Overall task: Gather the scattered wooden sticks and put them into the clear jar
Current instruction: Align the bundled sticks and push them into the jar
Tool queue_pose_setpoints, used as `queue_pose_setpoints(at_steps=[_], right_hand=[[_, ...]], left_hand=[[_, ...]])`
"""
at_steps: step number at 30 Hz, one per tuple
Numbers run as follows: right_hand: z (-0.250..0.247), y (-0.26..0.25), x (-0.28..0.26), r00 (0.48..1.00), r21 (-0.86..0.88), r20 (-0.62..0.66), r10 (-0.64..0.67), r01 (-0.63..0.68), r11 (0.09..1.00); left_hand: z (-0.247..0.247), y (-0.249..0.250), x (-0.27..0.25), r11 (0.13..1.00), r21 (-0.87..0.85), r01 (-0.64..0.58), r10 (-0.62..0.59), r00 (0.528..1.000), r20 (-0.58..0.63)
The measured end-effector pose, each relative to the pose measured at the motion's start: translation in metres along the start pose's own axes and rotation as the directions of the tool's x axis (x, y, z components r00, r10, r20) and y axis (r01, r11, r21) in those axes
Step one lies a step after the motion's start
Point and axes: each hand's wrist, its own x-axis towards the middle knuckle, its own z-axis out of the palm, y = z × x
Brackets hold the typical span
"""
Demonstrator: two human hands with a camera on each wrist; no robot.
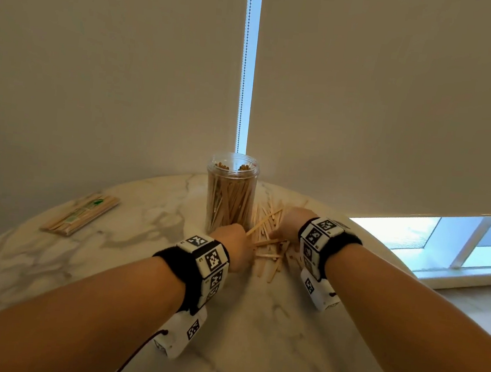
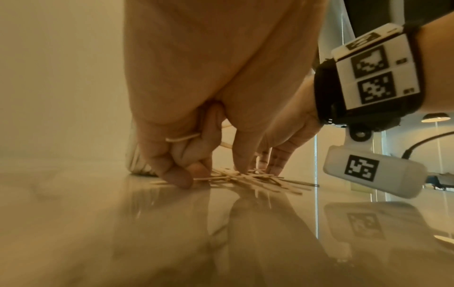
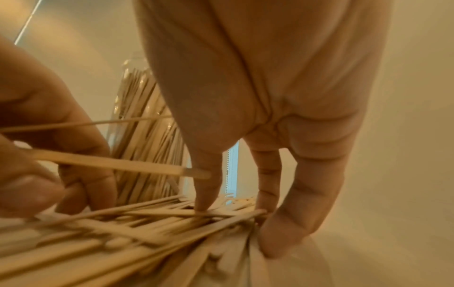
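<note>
Marble table (image 1: 47, 271): loose wooden sticks (image 1: 268, 242) lie piled just right of the clear jar (image 1: 230, 193).
My left hand (image 1: 236, 245) pinches a few; my right hand (image 1: 290, 222) presses, fingers spread. Light, stiff, slippery-looking: I'd grip mid-length.

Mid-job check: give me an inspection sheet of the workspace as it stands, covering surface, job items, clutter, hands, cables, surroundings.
Surface: marble-patterned table, glossy, reflects the hands.
Job's things: clear jar upright, lid off, already well filled with sticks; scattered wooden sticks piled criss-cross to its right, on the table.
Clutter: wrapped bundle of sticks lying far left, apart from the pile.
Grippers: left hand fingers curled, a few sticks held in its grip, fingertips down at the pile; right hand fingers fairly straight, tips pressing on the sticks.
Cables: dark lead from the left wrist camera; bead chain hanging behind the jar.
Surroundings: roller blinds, mostly lowered; window strip at right.
</note>
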Motion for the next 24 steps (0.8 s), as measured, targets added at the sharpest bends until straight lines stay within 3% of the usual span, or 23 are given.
queue_pose_setpoints(at_steps=[4,7,11,14,18,22,24], right_hand=[[0.000,-0.001,-0.016,0.999,0.117,0.043,0.014,-0.019,0.993],[0.004,-0.009,-0.028,0.991,0.195,0.122,-0.046,0.021,0.981],[0.008,-0.027,-0.052,0.979,0.110,0.082,-0.188,0.179,0.978],[0.018,-0.038,-0.062,0.967,0.142,0.092,-0.237,0.223,0.964],[0.019,-0.046,-0.075,0.968,0.194,0.110,-0.226,0.202,0.960],[-0.002,-0.028,-0.084,0.969,0.432,0.132,-0.211,0.135,0.892],[-0.009,-0.015,-0.086,0.970,0.307,0.105,-0.218,0.177,0.935]], left_hand=[[0.001,-0.008,-0.013,0.999,-0.034,0.013,-0.014,0.999,-0.030],[0.003,-0.010,-0.021,1.000,-0.016,-0.007,0.006,0.999,-0.050],[0.006,-0.007,-0.031,0.996,0.086,-0.030,0.028,0.999,0.030],[0.007,-0.006,-0.044,0.992,0.122,-0.019,0.021,1.000,-0.009],[0.007,-0.010,-0.055,0.987,0.158,-0.031,0.036,0.999,-0.030],[0.001,-0.020,-0.064,0.978,0.209,-0.027,0.033,0.999,-0.022],[-0.001,-0.023,-0.067,0.971,0.238,-0.024,0.032,0.999,-0.030]])
